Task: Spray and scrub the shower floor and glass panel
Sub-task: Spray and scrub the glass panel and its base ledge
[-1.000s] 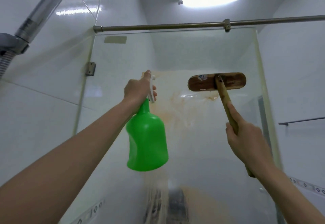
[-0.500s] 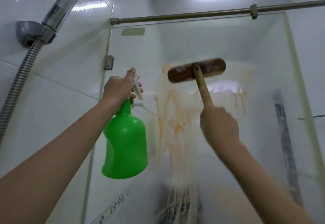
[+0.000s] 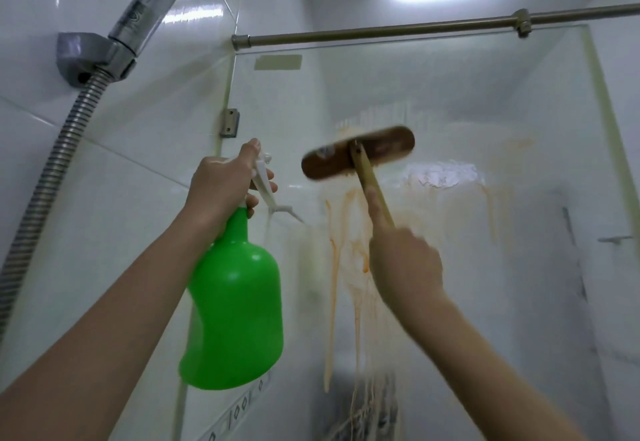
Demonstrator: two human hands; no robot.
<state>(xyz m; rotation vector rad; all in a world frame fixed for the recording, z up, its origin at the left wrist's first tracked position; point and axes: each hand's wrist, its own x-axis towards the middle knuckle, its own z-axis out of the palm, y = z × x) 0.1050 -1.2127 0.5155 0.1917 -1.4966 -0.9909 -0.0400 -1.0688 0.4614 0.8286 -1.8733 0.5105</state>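
The chrome shower handset (image 3: 149, 7) sits in a grey wall holder (image 3: 86, 56) at far left, with a ribbed metal hose (image 3: 52, 170) hanging below it.

The left hand (image 3: 221, 187) grips the neck of the green plastic spray bottle (image 3: 235, 302). Its fingers (image 3: 269, 177) are curled round the white trigger (image 3: 265, 186), with the thumb on top. The nozzle points at the clear glass shower panel (image 3: 502, 111). Whether the trigger is being squeezed cannot be told.

Just right of the bottle, the brown wooden brush head (image 3: 358, 153) lies against the panel. Its long axis is near horizontal, tilted up to the right, and it is blurred. The pale wooden handle (image 3: 372, 191) runs down into the right hand (image 3: 405, 264), which is closed round it with the forefinger laid along the shaft.

Orange-brown streaks (image 3: 331, 284) run down the glass below the brush head, between the two hands. A white foam patch (image 3: 440, 177) lies to its right.

Judgement: the scrubbing of the glass is in hand. The streaks lie below the brush, on the right hand's side, so the next stroke likely runs downward. The shower floor is out of view below.
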